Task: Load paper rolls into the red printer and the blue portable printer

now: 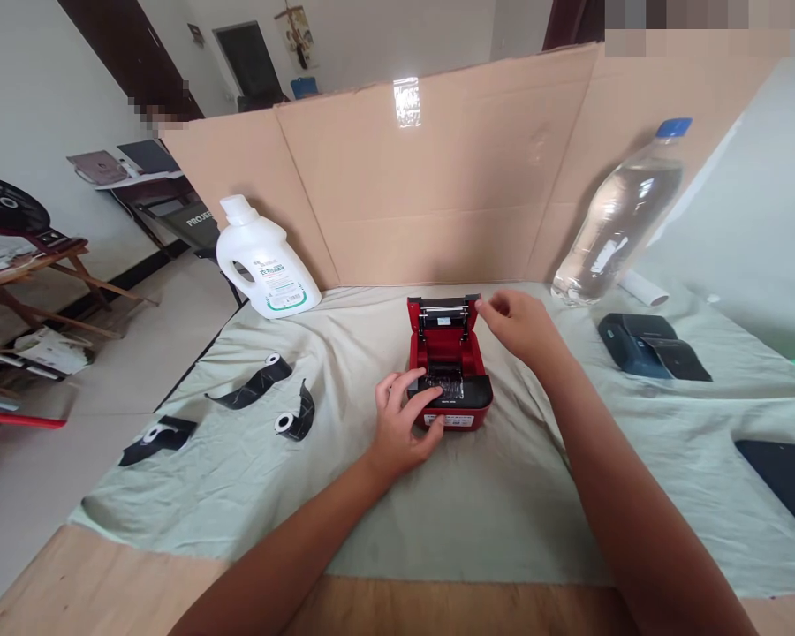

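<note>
A small red and black thermal printer [480, 353] stands on the cloth with its lid [443, 309] raised at the back. The compartment inside is red, and a white label is on the front face. My left hand [401, 420] grips the front left of the printer, thumb against the front face and fingers spread over the black top panel. At the lid's upper right corner, the fingertips of my right hand [513, 322] are pinched on its edge. Whether a roll lies in the compartment is partly hidden by my left fingers.
Black rolls with white cores [295, 422] lie on the left of the cloth. A white detergent bottle [268, 261] and a large clear bottle [619, 225] stand by a cardboard screen [430, 194]. On the right lie a dark blue device [626, 344] and a dark flat slab [782, 477].
</note>
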### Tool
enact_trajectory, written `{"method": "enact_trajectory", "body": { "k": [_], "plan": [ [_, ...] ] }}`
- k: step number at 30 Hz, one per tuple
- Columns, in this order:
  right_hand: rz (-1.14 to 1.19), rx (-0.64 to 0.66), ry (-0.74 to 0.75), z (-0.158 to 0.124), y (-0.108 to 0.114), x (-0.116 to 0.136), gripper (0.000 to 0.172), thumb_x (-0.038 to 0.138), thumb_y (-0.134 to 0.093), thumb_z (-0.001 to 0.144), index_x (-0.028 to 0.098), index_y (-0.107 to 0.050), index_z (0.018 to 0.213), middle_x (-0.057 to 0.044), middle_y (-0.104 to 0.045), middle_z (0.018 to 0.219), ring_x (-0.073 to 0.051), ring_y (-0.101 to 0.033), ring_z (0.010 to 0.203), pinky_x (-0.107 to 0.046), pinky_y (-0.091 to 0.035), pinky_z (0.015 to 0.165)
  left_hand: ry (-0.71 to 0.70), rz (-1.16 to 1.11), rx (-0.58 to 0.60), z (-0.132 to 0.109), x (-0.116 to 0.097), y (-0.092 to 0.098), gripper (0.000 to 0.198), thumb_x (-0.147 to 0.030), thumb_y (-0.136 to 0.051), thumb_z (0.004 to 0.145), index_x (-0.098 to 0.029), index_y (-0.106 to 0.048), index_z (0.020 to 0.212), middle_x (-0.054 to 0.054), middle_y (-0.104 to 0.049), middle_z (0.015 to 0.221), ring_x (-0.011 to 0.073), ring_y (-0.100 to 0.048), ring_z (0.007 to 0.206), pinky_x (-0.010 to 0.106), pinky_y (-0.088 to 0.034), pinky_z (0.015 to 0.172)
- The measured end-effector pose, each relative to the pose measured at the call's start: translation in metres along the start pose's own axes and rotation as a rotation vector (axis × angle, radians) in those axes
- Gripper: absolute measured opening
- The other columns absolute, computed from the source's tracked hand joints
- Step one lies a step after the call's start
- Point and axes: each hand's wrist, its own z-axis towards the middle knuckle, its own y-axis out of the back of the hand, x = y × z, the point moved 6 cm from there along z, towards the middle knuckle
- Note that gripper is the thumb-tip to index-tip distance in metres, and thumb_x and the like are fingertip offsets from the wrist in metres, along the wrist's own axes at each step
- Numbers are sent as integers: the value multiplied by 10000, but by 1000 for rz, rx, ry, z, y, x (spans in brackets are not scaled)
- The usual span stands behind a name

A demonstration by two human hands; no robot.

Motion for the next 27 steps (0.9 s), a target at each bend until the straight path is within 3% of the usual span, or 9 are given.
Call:
{"method": "enact_trajectory", "body": {
  "k": [1, 3, 6, 10, 14, 16, 21, 27],
  "plan": [
    [72, -67, -18, 2, -1, -4, 296, 473, -536, 861, 195, -635, 838, -58, -680, 846, -198, -569, 777, -325, -434, 725, -1, -7, -8, 0, -1, 1, 284, -298, -616, 825, -231, -670, 1096, 116, -553, 1329, 296, -477, 1201, 491, -410, 1031],
    [283, -82, -31, 4, -13, -9, 331, 515, -517, 865, 203, -610, 926, -54, -674, 936, -192, -576, 836, -320, -450, 763, -6, -20, -23, 0, -3, 2, 296, -280, -625, 821, -231, -668, 1109, 121, -532, 1337, 296, -467, 1205, 491, -410, 1036],
    [548, -56, -96, -5, -33, -14, 320, 529, -497, 868, 217, -571, 854, -27, -646, 891, -187, -583, 861, -315, -465, 796, -17, -19, -42, -1, -4, 3, 317, -253, -635, 815, -239, -667, 1130, 124, -496, 1352, 294, -458, 1208, 495, -406, 1041],
    [630, -72, -88, -37, -37, -19, 121, 336, -571, 790, 224, -582, 836, -59, -607, 1178, -222, -570, 1101, -330, -465, 904, -40, 2, -62, -2, -5, 6, 314, -245, -639, 813, -237, -679, 1124, 132, -448, 1375, 302, -447, 1234, 508, -394, 1056],
    [748, 45, -110, -66, -52, -30, 489, 240, -553, 759, 307, -547, 1243, -39, -501, 1427, -248, -475, 1310, -394, -453, 1022, -51, 18, -69, -2, -6, 6, 303, -240, -640, 806, -246, -691, 1105, 127, -437, 1382, 300, -445, 1239, 503, -411, 1046],
    [867, 74, -121, -72, -63, -38, 570, 255, -546, 792, 339, -481, 1351, -13, -489, 1466, -239, -429, 1371, -422, -396, 1108, -52, 9, -67, -2, -5, 6, 307, -240, -643, 805, -247, -687, 1109, 128, -437, 1396, 302, -443, 1248, 506, -411, 1049],
    [1069, 108, -144, -75, -85, -53, 630, 334, -583, 845, 388, -405, 1447, 40, -443, 1535, -243, -364, 1448, -470, -260, 1217, -59, -58, -8, 1, 1, 4, 389, -260, -625, 817, -229, -603, 1204, 136, -544, 1363, 317, -442, 1338, 515, -385, 1077],
    [1098, 114, -97, -77, -84, -51, 544, 439, -570, 878, 354, -470, 1406, 29, -421, 1561, -258, -330, 1476, -475, -232, 1238, -113, -51, 45, 11, 6, 11, 475, -301, -601, 815, -197, -525, 1272, 142, -656, 1256, 298, -580, 1253, 492, -333, 1089]
  ]
}}
